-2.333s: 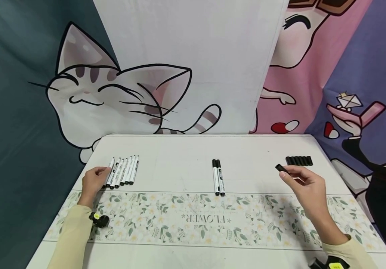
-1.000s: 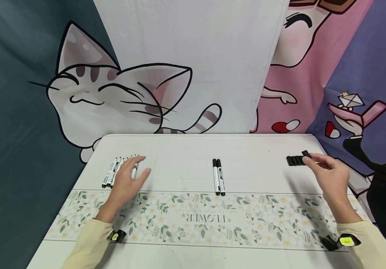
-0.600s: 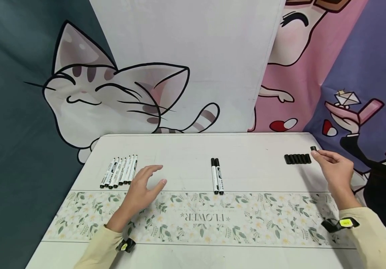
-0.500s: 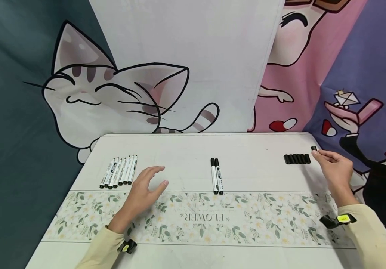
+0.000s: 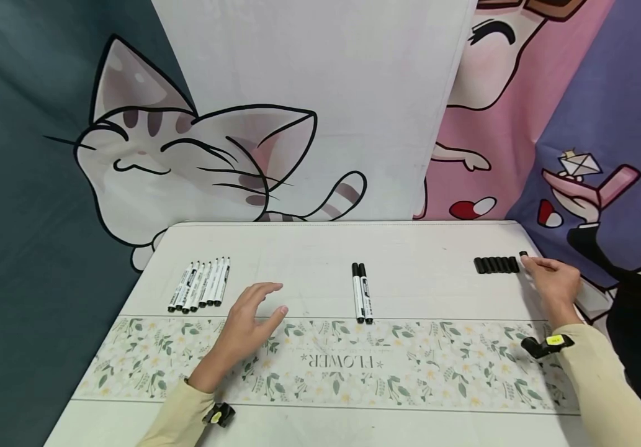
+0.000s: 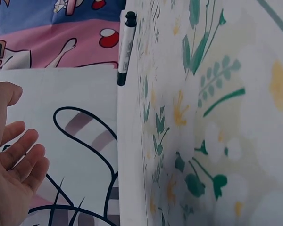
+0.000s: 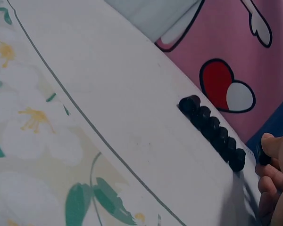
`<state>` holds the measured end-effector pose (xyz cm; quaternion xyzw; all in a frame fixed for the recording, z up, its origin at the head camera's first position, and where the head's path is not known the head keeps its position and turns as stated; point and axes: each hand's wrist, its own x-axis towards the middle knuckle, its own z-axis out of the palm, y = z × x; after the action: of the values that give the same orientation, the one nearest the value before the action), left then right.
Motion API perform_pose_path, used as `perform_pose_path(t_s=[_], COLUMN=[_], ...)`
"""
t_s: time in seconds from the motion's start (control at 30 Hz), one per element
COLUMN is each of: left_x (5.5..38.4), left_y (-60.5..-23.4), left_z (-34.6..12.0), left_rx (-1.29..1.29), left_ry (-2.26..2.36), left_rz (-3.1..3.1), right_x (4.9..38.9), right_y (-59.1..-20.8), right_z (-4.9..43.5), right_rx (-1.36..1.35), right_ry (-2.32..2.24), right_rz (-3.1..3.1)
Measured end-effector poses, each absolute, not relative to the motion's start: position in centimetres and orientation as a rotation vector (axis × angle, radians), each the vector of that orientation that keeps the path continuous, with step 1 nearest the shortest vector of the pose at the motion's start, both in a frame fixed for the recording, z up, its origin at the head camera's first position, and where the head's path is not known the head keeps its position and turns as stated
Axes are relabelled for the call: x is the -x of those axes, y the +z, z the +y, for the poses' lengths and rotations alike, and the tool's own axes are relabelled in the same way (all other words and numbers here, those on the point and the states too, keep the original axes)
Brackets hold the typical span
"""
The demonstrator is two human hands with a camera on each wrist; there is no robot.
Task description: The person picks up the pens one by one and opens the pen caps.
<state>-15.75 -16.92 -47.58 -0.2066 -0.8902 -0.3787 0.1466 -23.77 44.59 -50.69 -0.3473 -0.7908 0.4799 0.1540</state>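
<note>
My right hand (image 5: 556, 282) pinches a black marker cap (image 5: 524, 254) just right of a row of black caps (image 5: 496, 265) at the far right of the table. In the right wrist view the pinched cap (image 7: 262, 153) shows between thumb and fingers, beside the end of that row (image 7: 212, 132). My left hand (image 5: 246, 320) hovers over the table with fingers spread and holds nothing. To its left lie several uncapped white markers (image 5: 200, 285) side by side, tips pointing away. Two capped markers (image 5: 362, 293) lie at the middle, to the right of the left hand.
The white table (image 5: 298, 248) carries a flower-printed band (image 5: 337, 366) across its front half. Behind it hang cloths with a cartoon cat (image 5: 147, 155) and other figures. The table's right edge runs close by the right hand.
My left hand has left the uncapped markers and moved right, its fingers spread. My right hand has carried a cap rightward past the row and lowered it at the row's right end.
</note>
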Motion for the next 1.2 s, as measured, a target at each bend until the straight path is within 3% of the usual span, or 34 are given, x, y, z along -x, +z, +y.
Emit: perform_pose_path(t_s=[0.63,1.2], left_x=[16.1,17.6], left_y=[-47.7,-47.0], left_z=[-15.0,-11.5], left_rx=[0.705,0.821], left_ry=[-1.100,-1.119], left_rz=[-2.558,-2.549], right_x=[24.3,24.0], right_y=[-51.7,-51.6], right_z=[44.8,44.6], right_rx=[0.904,0.907], right_ry=[1.056,1.088], right_rz=[-2.521,-2.509])
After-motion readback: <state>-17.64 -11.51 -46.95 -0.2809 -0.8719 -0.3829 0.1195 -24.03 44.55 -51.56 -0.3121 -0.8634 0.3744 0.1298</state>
